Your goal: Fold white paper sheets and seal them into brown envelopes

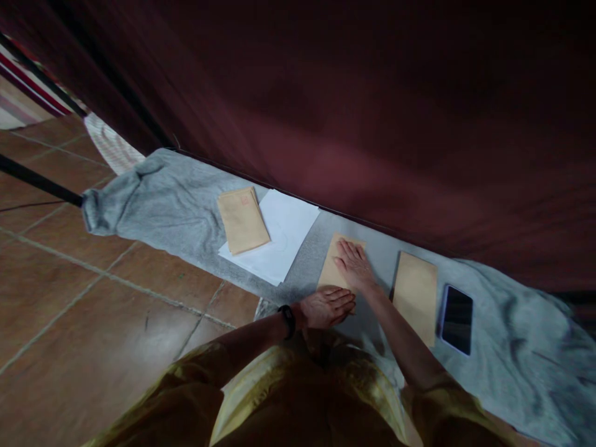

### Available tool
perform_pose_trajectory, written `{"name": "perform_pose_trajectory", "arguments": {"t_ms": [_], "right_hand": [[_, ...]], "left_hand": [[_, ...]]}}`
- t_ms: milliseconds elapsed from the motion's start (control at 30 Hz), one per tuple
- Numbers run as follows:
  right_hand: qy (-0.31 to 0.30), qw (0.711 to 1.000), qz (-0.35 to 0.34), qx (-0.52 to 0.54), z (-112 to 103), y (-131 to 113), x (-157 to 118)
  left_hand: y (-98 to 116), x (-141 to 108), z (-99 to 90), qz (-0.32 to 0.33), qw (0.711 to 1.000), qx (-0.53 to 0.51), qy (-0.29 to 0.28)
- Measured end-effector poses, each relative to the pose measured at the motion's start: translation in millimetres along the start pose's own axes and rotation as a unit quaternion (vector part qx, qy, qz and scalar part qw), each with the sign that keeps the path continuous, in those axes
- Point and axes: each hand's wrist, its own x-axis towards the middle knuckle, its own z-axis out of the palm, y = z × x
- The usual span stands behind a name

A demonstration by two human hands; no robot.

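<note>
A brown paper envelope (329, 271) lies flat on the grey cloth in front of me, partly covered by both hands. Across its near end rests my left hand (327, 306), fingers stretched out and pointing right, with a black band on the wrist. My right hand (354, 264) lies flat on the far part of the envelope, its fingers extended. Nothing is gripped in either hand. To the right of my right forearm is another stack of brown envelopes (416, 292), seemingly several thick.
Left of my hands, a stack of brown envelopes (244, 220) sits partly on white paper sheets (291, 230). A phone (457, 320) lies at the right. Grey cloth (177, 205) covers the narrow surface, backed by a dark red curtain (326, 143). Tiled floor (93, 323) shows at left.
</note>
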Motion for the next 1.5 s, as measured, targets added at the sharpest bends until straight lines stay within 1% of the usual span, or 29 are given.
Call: {"name": "perform_pose_trajectory", "arguments": {"t_ms": [100, 267, 433, 567, 800, 967, 1133, 1400, 1500], "right_hand": [[0.001, 1.0, -0.016, 0.006, -2.9, -7.4, -8.4], [0.006, 0.999, -0.043, 0.018, -7.1, -17.6, -25.0], [-0.002, 0.998, -0.064, 0.027, -9.0, -22.4, -35.9], [0.004, 0.998, -0.063, 0.026, -9.8, -21.0, -31.0], [0.023, 0.999, 0.029, -0.007, -5.3, -8.8, -0.3], [0.024, 0.998, 0.06, -0.019, -3.2, -4.8, 13.6], [0.008, 0.999, 0.051, -0.015, -1.4, -5.6, 11.1], [0.014, 1.0, 0.017, -0.007, 2.0, -13.6, -6.6], [0.012, 1.0, 0.0, -0.004, -0.4, -17.7, -13.3]], "left_hand": [[-0.6, -1.6, -1.6, 0.008, 1.0, 0.023, 0.004], [-1.5, -3.7, -2.1, 0.015, 0.998, 0.063, -0.007], [-3.0, -5.6, -0.1, 0.03, 0.997, 0.074, 0.005], [-4.9, -5.5, 0.7, 0.038, 0.996, 0.081, 0.012], [-3.2, -5.8, -5.3, 0.028, 0.998, 0.064, -0.005], [-4.0, -6.4, -5.4, 0.028, 0.998, 0.051, 0.002], [-4.4, -5.9, -3.9, 0.027, 0.998, 0.049, 0.01], [-3.1, -5.5, -5.0, 0.011, 0.999, 0.041, 0.0], [-2.6, -5.4, -3.1, 0.0, 0.999, 0.041, 0.009]]}}
